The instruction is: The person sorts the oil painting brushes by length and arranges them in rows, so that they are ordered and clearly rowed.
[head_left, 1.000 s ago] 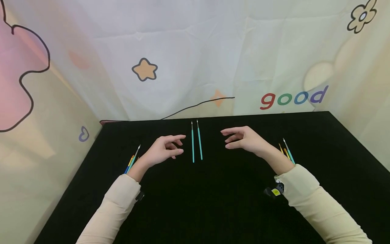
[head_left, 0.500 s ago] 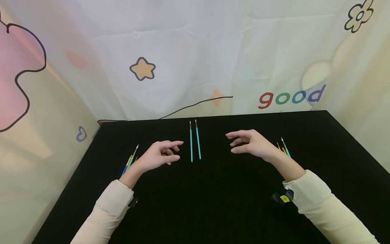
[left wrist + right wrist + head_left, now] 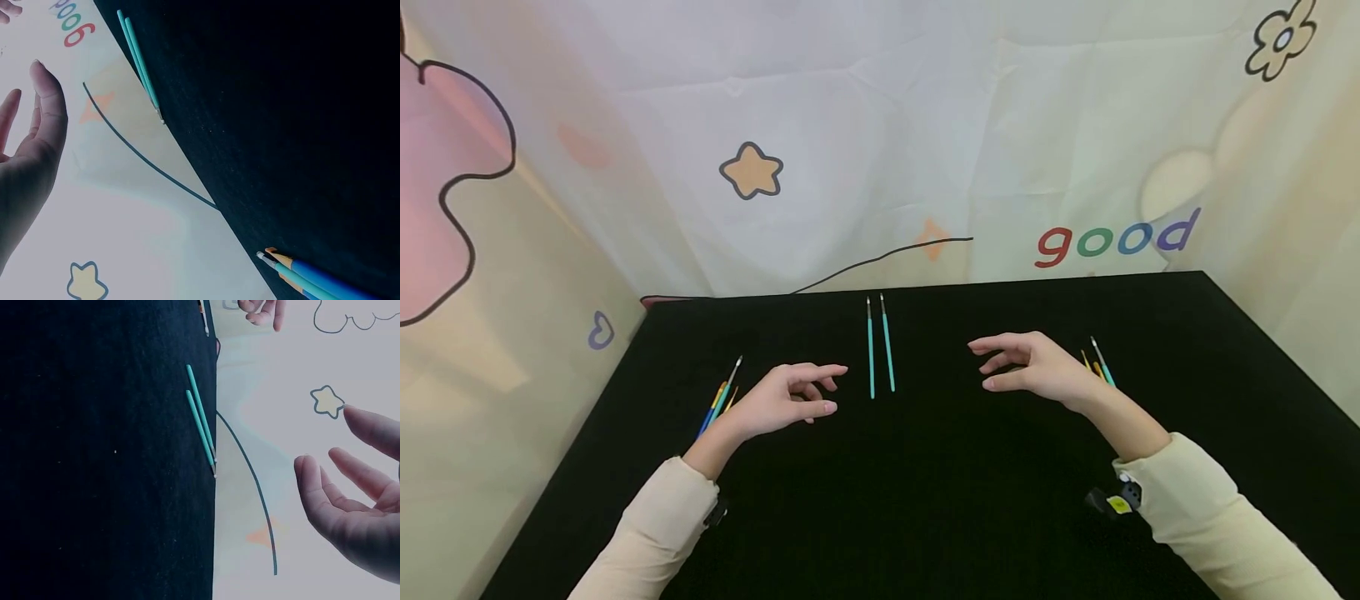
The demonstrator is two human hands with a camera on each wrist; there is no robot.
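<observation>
Head view: left, grouped brushes beside the left hand, fingers loosely extended; centre, two turquoise brushes near the far edge of the black table; right, the right hand, fingers relaxed, beside further brushes.

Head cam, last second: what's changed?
Both hands drew back toward the wearer and apart: the left hand slightly leftward, the right hand farther rightward. Nothing gripped or released. Unchanged: the two turquoise paintbrushes in the middle, and the visible parts of the left brush cluster and right brush cluster.
</observation>
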